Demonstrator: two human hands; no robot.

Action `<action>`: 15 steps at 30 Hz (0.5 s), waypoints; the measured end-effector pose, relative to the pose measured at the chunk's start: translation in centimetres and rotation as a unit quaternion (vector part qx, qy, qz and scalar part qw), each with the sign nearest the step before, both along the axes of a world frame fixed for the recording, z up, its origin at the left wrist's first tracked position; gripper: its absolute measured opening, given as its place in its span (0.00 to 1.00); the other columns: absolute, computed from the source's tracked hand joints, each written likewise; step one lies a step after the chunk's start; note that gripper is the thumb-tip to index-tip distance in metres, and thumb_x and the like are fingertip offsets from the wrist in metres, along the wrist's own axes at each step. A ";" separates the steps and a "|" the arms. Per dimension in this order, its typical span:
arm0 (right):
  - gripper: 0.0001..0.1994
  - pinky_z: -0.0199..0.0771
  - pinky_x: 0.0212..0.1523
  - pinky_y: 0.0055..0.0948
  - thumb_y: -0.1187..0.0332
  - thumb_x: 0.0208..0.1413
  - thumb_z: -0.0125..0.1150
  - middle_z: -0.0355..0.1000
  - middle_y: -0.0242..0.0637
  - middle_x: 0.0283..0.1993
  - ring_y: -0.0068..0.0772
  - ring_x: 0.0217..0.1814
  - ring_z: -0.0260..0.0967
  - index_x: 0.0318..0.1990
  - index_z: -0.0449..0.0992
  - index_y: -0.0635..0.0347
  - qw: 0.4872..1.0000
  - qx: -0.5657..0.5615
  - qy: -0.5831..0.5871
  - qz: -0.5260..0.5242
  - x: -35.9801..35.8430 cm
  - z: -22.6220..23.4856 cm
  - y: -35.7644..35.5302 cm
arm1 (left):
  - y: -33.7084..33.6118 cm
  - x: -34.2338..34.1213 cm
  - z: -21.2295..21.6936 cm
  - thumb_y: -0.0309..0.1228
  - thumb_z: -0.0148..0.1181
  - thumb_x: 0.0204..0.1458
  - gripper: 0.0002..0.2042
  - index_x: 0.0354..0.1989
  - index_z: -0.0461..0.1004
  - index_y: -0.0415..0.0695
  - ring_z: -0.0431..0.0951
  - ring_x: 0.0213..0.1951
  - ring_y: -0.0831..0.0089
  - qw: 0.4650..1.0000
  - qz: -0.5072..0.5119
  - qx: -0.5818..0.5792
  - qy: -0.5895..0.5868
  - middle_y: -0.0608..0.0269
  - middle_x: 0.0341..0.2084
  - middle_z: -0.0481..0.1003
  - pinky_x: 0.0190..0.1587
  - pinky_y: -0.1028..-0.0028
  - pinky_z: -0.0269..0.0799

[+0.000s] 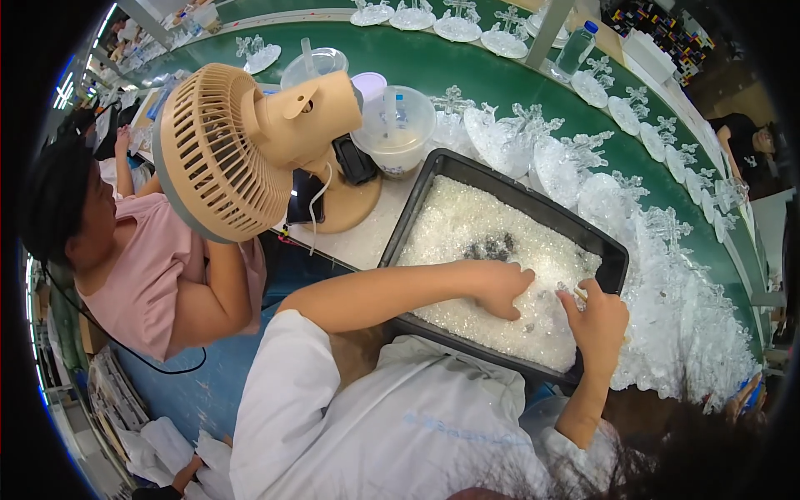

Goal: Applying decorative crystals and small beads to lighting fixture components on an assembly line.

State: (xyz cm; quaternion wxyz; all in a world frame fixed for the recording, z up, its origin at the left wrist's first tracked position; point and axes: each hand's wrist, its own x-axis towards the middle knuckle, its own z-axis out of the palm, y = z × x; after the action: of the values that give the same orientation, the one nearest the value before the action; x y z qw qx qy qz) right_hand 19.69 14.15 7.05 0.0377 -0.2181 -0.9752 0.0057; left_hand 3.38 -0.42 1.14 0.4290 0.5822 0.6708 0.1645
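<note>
A black rectangular tray (pixel 612 250) in front of me holds a bed of small clear and whitish granules (pixel 454 221), with a dark patch near the middle. My left hand (pixel 502 287) reaches across the tray, its thumb and fingers apart, low over the granules. At the tray's right side my right hand (pixel 600 323) has its thumb and fingers bent around something small. A thin yellowish edge shows by its fingertips, but I cannot make out the thing's kind. Small clear pieces lie among the granules between the two hands.
A beige fan (pixel 225 154) stands left of the tray, near a lidded plastic tub (pixel 393 133) and a dark phone (pixel 306 198). Clear cross-shaped ornaments (pixel 554 171) crowd the right side and line the green belt (pixel 350 35). A person in pink (pixel 167 275) sits at left.
</note>
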 end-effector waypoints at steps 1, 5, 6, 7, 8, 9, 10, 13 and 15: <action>0.18 0.69 0.25 0.44 0.50 0.50 0.69 0.72 0.44 0.17 0.51 0.22 0.73 0.31 0.77 0.57 1.000 0.020 0.006 -0.001 0.1 -0.1 0.0 | 0.2 0.1 0.2 0.40 0.63 0.50 0.30 0.58 0.63 0.35 0.78 0.46 0.48 1.000 0.010 -0.001 0.011 0.34 0.49 0.70 0.48 0.56 0.73; 0.17 0.70 0.25 0.43 0.53 0.52 0.68 0.71 0.45 0.18 0.52 0.23 0.73 0.25 0.78 0.58 0.999 0.001 0.034 -0.010 0.4 -0.1 -0.1 | 1.0 -0.6 1.4 0.40 0.64 0.51 0.29 0.57 0.64 0.36 0.79 0.44 0.48 0.980 0.044 0.023 -0.191 0.37 0.48 0.71 0.48 0.57 0.74; 0.17 0.69 0.25 0.43 0.53 0.53 0.67 0.71 0.47 0.18 0.52 0.23 0.73 0.24 0.78 0.59 0.999 -0.037 0.035 -0.016 0.5 0.0 -0.1 | 1.1 -1.0 1.7 0.40 0.64 0.51 0.28 0.57 0.65 0.37 0.79 0.43 0.47 0.960 0.040 0.026 -0.277 0.39 0.48 0.72 0.48 0.57 0.74; 0.17 0.69 0.25 0.43 0.54 0.54 0.66 0.71 0.48 0.18 0.53 0.24 0.72 0.24 0.78 0.59 0.996 -0.074 0.035 -0.023 0.6 0.0 -0.1 | 1.1 -1.5 1.9 0.40 0.64 0.51 0.28 0.57 0.65 0.37 0.79 0.43 0.47 0.963 0.053 0.010 -0.263 0.39 0.48 0.72 0.48 0.57 0.74; 0.17 0.69 0.25 0.43 0.54 0.54 0.66 0.71 0.48 0.18 0.53 0.24 0.72 0.24 0.78 0.59 0.997 -0.071 0.037 -0.014 0.8 0.1 -0.2 | 1.1 -1.9 1.9 0.41 0.63 0.52 0.28 0.57 0.65 0.38 0.78 0.44 0.46 0.965 0.066 0.031 -0.253 0.40 0.48 0.72 0.48 0.57 0.73; 0.16 0.68 0.25 0.43 0.56 0.55 0.65 0.71 0.48 0.19 0.53 0.24 0.72 0.26 0.79 0.60 0.997 -0.071 0.029 -0.006 0.9 0.2 -0.3 | 1.0 -2.1 1.9 0.42 0.63 0.53 0.27 0.56 0.66 0.39 0.78 0.44 0.45 0.962 0.077 0.069 -0.252 0.41 0.48 0.72 0.49 0.57 0.73; 0.15 0.67 0.25 0.44 0.57 0.56 0.64 0.71 0.49 0.19 0.54 0.24 0.72 0.28 0.80 0.60 0.998 -0.062 0.017 -0.006 1.1 0.4 -0.5 | 0.8 -2.2 1.8 0.42 0.63 0.53 0.27 0.56 0.66 0.39 0.78 0.44 0.45 0.964 0.088 0.055 -0.246 0.41 0.48 0.72 0.49 0.57 0.73; 0.11 0.64 0.22 0.41 0.62 0.56 0.65 0.70 0.49 0.19 0.52 0.20 0.69 0.31 0.80 0.61 0.995 -0.039 0.088 -0.010 1.5 0.6 -1.2 | 0.7 -2.1 1.0 0.45 0.61 0.55 0.27 0.57 0.67 0.38 0.77 0.48 0.46 0.971 0.127 0.203 -0.008 0.40 0.46 0.73 0.51 0.59 0.72; 0.10 0.63 0.21 0.40 0.64 0.57 0.65 0.70 0.49 0.19 0.52 0.19 0.68 0.32 0.80 0.62 0.989 -0.041 0.143 0.010 1.6 0.6 -1.9 | 0.9 -1.9 0.5 0.47 0.58 0.57 0.28 0.58 0.66 0.36 0.75 0.52 0.47 0.971 0.154 0.178 -0.032 0.37 0.47 0.74 0.54 0.60 0.70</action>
State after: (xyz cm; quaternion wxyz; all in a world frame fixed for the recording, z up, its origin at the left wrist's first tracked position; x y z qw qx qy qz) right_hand 21.31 12.28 7.66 0.1679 -0.2062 -0.9609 0.0776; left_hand 1.46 0.44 1.65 0.3094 0.5333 0.6982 0.3639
